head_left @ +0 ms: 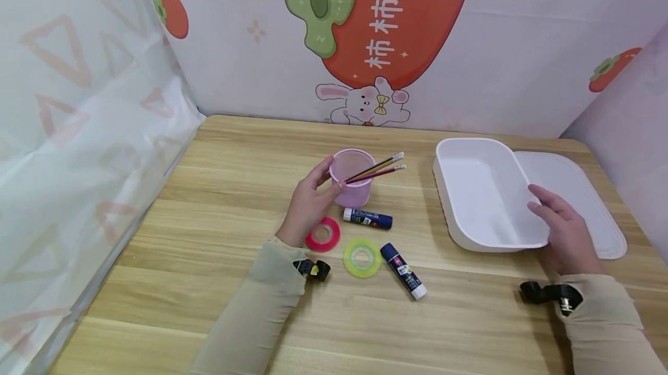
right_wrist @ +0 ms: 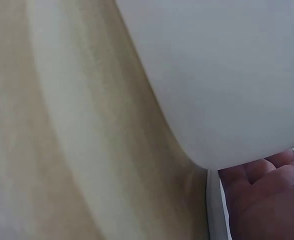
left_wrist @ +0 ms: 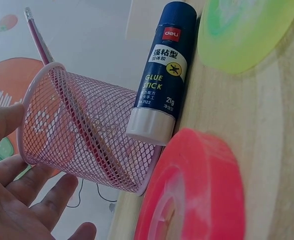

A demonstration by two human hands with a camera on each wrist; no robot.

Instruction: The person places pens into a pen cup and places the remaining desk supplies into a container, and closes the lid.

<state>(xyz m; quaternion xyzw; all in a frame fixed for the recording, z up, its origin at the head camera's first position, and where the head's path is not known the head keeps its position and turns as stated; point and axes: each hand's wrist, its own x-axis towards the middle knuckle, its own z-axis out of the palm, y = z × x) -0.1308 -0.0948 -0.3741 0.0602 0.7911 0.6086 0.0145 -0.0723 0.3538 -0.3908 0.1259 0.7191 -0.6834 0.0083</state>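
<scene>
In the head view my left hand [head_left: 309, 208] grips the rim of a pink mesh pencil cup [head_left: 353, 196], thumb on the near side. Several pencils [head_left: 377, 173] lean out of the cup to the right. Up close, the left wrist view shows the cup's mesh wall [left_wrist: 94, 120] and fingers [left_wrist: 52, 202] beside it. My right hand [head_left: 566, 230] holds the right rim of a white plastic box [head_left: 472, 189] with nothing inside. In the right wrist view the box wall [right_wrist: 232, 85] hides part of that hand.
A glue stick [head_left: 367, 218] lies before the cup, another glue stick [head_left: 403, 271] nearer me. A red tape roll [head_left: 334, 236] and a yellow-green tape roll [head_left: 348, 259] lie beside them. Partly behind the box is a white lid [head_left: 587, 207]. A printed cloth [head_left: 235, 62] hangs behind the wooden table [head_left: 182, 236].
</scene>
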